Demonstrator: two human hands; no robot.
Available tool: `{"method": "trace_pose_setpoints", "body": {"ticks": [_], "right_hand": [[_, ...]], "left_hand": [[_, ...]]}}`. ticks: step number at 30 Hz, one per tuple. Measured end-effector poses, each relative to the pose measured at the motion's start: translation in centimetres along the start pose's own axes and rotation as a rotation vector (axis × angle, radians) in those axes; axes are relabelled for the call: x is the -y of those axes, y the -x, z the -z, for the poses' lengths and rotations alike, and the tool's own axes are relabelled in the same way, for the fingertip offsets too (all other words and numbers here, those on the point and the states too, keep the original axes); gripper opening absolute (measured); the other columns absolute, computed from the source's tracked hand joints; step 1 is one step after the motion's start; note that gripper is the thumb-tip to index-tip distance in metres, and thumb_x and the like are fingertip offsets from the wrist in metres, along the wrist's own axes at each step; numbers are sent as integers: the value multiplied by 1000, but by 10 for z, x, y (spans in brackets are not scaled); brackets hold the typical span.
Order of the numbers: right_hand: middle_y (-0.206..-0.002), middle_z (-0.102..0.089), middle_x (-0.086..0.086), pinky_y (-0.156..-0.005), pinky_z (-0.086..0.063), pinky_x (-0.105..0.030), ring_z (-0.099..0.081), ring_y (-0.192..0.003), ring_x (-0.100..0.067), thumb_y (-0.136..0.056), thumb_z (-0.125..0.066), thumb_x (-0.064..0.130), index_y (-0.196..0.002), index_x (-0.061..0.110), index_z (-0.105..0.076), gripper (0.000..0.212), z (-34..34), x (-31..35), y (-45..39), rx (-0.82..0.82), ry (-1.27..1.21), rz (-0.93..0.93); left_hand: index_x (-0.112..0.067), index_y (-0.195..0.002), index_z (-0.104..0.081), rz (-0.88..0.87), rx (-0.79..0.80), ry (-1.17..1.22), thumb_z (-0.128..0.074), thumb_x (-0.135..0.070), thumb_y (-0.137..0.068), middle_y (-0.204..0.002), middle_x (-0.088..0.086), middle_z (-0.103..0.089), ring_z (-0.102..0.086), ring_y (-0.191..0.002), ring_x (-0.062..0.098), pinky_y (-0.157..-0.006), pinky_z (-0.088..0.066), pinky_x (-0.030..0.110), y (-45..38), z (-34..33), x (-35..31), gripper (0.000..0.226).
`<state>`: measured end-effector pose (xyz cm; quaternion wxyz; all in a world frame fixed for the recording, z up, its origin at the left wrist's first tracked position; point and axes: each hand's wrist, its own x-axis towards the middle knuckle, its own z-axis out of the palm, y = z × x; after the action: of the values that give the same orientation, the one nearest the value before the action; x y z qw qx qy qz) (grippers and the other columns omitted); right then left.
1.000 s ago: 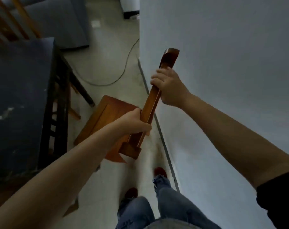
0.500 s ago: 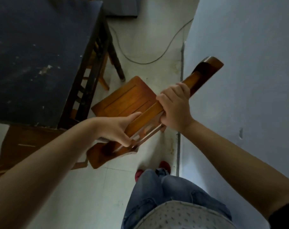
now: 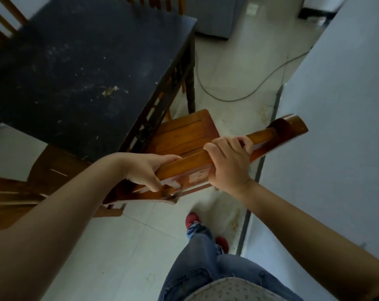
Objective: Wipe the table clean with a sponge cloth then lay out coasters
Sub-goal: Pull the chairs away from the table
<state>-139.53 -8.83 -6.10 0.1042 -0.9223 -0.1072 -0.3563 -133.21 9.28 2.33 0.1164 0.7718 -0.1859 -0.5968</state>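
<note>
The dark, speckled table surface is cut off by the left and top edges; its far side is blurred. The wooden chair's orange-brown slatted seat is partly hidden under the surface's edge and behind the chair's top rail. The left hand hides its own fingertips behind the rail. A second brown wooden chair is cut off at the left edge. The grey floor cable runs out of sight behind the pale wall.
</note>
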Motion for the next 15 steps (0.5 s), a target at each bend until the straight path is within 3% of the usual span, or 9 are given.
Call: {"method": "trace_pose_setpoints", "body": {"ticks": [2, 4, 5, 7, 9, 10, 12, 15], "right_hand": [[-70, -67, -3, -78, -38, -30, -58, -74, -19, -76, -50, 42, -82, 19, -50, 24, 1, -13, -14, 78, -12, 36], [-68, -67, -3, -69, -45, -27, -63, -63, -21, -67, -68, 38, -77, 14, -58, 27, 8, -27, -36, 275, -36, 94], [-71, -66, -3, -66, -43, -26, -62, -63, -21, -67, -71, 34, -79, 13, -60, 27, 13, -34, -51, 462, -54, 123], [-82, -59, 3, -64, -38, -22, -56, -72, -14, -77, -64, 30, -96, 15, -57, 25, 21, -48, -82, 1002, -66, 92], [-97, -58, 4, -72, -43, -22, -54, -85, -13, -80, -61, 25, -114, 19, -51, 36, 21, -58, -109, 1448, -27, 30], [-107, -57, 2, -82, -45, -27, -54, -94, -15, -79, -63, 22, -122, 21, -47, 45, 18, -60, -121, 1597, 2, 9], [-120, -52, 0, -93, -40, -34, -49, -108, -20, -76, -67, 17, -131, 22, -40, 62, 11, -59, -134, 1797, 77, 17], [-118, -51, 1, -94, -42, -35, -50, -107, -19, -71, -71, 15, -133, 24, -38, 70, -4, -60, -145, 1978, 107, 94]], "left_hand": [[-41, -139, -7, -36, -15, 15, -63, -11, -83, -133, -8, -35, -41, -124, 21, -100, -39, 40, -4, 8, -2, 85], [-41, -141, -7, -56, -31, 20, -64, -13, -82, -141, -5, -32, -39, -128, 24, -104, -39, 44, -9, 14, -5, 86], [-40, -141, -7, -66, -40, 20, -64, -14, -81, -143, -4, -31, -39, -128, 24, -104, -39, 45, -12, 17, -6, 87], [-39, -141, -8, -82, -48, 13, -64, -14, -81, -143, -3, -30, -40, -126, 24, -103, -41, 45, -15, 20, -8, 86], [-38, -140, -11, -102, -54, 6, -66, -16, -80, -141, -4, -33, -42, -124, 22, -102, -42, 44, -16, 21, -9, 85], [-38, -139, -13, -111, -58, 12, -67, -17, -79, -140, -5, -34, -42, -124, 21, -102, -42, 44, -16, 21, -8, 84], [-37, -138, -18, -121, -72, 29, -68, -17, -78, -137, -7, -37, -43, -123, 19, -100, -43, 40, -15, 21, -8, 81], [-40, -134, -19, -118, -94, 74, -68, -13, -77, -131, -8, -38, -44, -118, 16, -94, -45, 32, -14, 23, -9, 80]]}}
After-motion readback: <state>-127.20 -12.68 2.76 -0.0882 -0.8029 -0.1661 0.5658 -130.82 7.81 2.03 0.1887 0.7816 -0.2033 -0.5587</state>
